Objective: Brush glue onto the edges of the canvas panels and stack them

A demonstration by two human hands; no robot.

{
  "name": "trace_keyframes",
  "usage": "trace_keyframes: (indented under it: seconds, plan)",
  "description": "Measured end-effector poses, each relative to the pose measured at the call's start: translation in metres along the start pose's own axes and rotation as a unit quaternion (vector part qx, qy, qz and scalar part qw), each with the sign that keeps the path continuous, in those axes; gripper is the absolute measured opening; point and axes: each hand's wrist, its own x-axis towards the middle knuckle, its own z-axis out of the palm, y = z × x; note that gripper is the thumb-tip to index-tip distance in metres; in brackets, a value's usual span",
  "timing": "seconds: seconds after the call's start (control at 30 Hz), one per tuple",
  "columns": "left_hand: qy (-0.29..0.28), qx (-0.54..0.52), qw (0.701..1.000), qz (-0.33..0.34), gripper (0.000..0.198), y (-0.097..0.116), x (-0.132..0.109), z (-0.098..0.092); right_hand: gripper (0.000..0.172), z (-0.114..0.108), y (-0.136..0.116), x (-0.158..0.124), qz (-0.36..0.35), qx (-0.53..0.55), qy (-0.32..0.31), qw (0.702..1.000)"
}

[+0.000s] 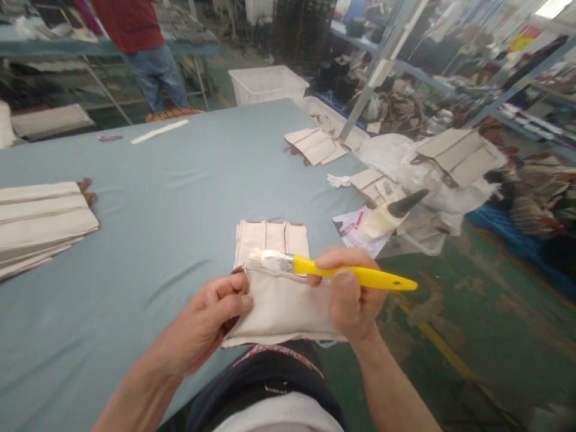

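Note:
In my right hand (355,291) is a paintbrush (373,278) with a yellow handle, a metal ferrule and whitish bristles. The bristles point left and lie over the upper left edge of a cream fabric piece (288,306); whether they touch it I cannot tell. My left hand (216,315) pinches that piece at its left edge, thumb on top. Beneath and beyond it, another cream piece with stitched seams (263,234) lies on the table. The near edge of the held piece is close to my body.
The blue-covered table (148,198) carries a stack of cream pieces (45,216) at left and more pieces (312,144) at the far right. A whitish container with a black tip (382,219) lies on paper at right. Beyond stand a white bin (270,84) and a person (135,36).

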Motion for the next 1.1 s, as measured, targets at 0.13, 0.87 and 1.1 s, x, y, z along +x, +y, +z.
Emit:
trace_keyframes:
  seconds: [0.13,0.87,1.1]
  plan:
    - [0.017,0.0,1.0,0.004,0.034,-0.002,0.0,0.0,0.016,-0.003,-0.006,0.0,-0.024,-0.036,-0.052,0.998]
    - [0.007,0.018,1.0,-0.01,0.039,-0.005,0.001,-0.003,0.019,-0.019,-0.028,-0.017,-0.101,-0.128,-0.04,0.986]
    - [0.006,0.017,1.0,-0.019,0.034,-0.006,0.002,-0.003,0.022,-0.021,-0.018,-0.01,-0.065,-0.155,-0.056,0.984]
